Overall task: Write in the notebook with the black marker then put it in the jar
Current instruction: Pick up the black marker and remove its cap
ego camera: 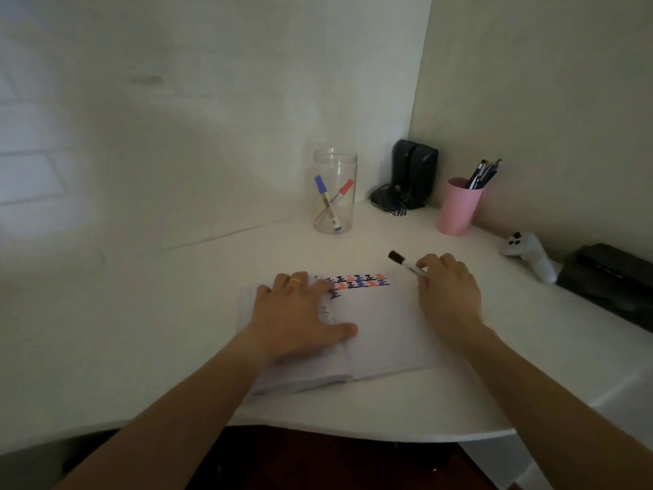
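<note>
An open white notebook (374,330) lies on the white desk, with rows of black, red and blue marks along its top edge. My left hand (300,313) presses flat on the left page, fingers spread. My right hand (447,291) sits at the notebook's upper right corner and grips the black marker (403,262), whose black cap points up and to the left. A clear jar (334,192) stands behind the notebook against the wall, holding a blue marker and a red marker.
A pink cup (457,206) with several pens stands at the back right. Black speakers (411,175) fill the corner. A white controller (530,252) and a black device (611,277) lie along the right wall. The desk's front edge (318,424) curves below the notebook.
</note>
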Demonstrator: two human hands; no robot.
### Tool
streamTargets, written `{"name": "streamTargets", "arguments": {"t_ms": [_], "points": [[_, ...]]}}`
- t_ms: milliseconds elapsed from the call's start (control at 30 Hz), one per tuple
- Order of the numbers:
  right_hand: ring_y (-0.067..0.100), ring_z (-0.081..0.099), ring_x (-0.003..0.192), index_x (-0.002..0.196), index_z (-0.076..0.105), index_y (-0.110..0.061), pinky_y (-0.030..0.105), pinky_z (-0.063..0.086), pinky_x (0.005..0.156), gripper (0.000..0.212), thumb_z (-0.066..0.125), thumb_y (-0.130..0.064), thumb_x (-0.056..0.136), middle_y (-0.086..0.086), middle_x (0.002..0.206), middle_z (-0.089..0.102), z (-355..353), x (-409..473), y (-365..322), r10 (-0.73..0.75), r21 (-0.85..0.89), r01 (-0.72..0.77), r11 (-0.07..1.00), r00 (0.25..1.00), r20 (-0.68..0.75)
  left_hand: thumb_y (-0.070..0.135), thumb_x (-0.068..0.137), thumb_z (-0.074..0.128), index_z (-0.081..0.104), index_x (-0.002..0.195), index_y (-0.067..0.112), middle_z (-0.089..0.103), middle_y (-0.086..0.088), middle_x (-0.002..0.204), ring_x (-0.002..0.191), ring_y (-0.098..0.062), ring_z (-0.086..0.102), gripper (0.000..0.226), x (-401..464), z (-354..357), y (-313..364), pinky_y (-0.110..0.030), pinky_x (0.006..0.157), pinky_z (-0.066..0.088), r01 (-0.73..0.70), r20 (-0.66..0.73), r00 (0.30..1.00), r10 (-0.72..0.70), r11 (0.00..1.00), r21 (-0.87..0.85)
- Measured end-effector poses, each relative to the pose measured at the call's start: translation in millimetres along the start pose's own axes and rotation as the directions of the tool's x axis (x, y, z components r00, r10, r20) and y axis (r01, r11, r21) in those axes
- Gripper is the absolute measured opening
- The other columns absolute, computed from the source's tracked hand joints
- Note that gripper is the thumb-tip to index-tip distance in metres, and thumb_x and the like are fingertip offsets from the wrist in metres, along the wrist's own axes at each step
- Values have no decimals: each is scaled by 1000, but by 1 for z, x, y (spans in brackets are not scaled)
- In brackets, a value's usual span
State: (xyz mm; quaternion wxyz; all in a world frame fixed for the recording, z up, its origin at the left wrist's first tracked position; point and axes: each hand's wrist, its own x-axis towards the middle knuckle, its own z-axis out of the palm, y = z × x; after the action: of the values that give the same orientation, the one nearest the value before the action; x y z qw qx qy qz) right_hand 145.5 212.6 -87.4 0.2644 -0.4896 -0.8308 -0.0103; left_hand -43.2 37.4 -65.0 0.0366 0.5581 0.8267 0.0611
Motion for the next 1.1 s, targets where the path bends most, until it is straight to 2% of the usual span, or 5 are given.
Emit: {"name": "streamTargets", "arguments": {"t_ms": [233,400,633,833,1100], "points": [[10,63,75,107,69,-23,11,51,63,18,74,-19,90,-6,99,68,-6,9,-59,-39,609,59,791,998,-47,99,57,43,47,133,36,56,2,133,123,-21,50,99,40,-3,-17,-46,101,37,3,-87,996,-3,1000,9],[12,77,80,101,73,-16,24,63,70,30,88,-16,75,-2,92,80,-2,15,-76,112,910,-166,379,985,133,102,50,45,47,127,36,61,9,121,106,-14,58,102,67,-6,-25,-39,90,43,-32,-73,997,33,999,9],[23,79,92,106,77,-7,29,63,78,32,84,-2,75,10,98,82,17,10,-68,112,923,-383,-30,917,384,70,79,64,49,129,44,61,20,100,83,-4,60,59,70,3,-50,-26,75,50,-292,-387,904,182,923,-249],[12,69,73,98,81,-10,21,57,73,22,81,-20,78,1,83,78,17,12,-75,79,938,-344,-36,935,346,47,96,54,66,108,27,54,19,86,69,-6,51,27,69,-1,-47,-12,62,35,-465,-443,811,383,881,-89],[18,59,57,96,75,7,26,49,52,25,70,-17,91,8,65,68,12,2,-82,-51,968,-251,29,966,252,43,104,40,52,100,28,55,11,80,66,-11,51,20,55,-2,-31,-24,62,43,-534,-405,796,450,837,-120]]}}
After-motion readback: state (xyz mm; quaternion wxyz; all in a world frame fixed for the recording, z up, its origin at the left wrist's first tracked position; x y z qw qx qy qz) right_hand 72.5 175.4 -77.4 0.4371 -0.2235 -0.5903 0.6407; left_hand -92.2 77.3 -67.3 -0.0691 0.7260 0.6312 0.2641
